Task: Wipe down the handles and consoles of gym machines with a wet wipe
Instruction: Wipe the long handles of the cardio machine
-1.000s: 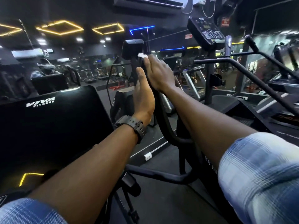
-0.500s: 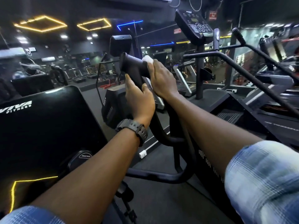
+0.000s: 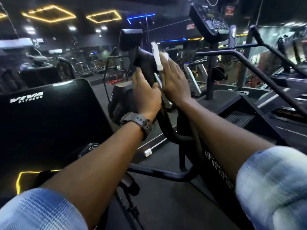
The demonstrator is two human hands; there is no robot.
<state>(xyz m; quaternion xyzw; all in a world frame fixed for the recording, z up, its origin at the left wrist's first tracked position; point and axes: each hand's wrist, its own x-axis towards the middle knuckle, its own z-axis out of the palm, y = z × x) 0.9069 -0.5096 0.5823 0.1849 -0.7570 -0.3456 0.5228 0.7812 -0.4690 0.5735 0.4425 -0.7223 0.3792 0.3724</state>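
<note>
Head view: both hands up on the black machine handle [image 3: 146, 63].
Left hand [image 3: 146, 97]: fingers curled round the handle.
Right hand [image 3: 176, 83]: straight fingers pressing white wet wipe [image 3: 157, 55] against it, wipe poking past the fingertips.

Wipe [image 3: 159, 59] half hidden (by fingers)

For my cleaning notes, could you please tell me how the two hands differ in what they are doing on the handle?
The left hand grips the black handle bare, thumb wrapped round it; the right hand presses the white wipe against it with straight fingers. The left hand sits lower and wears a wristwatch; the right wrist is bare. Both touch the same handle.
</note>
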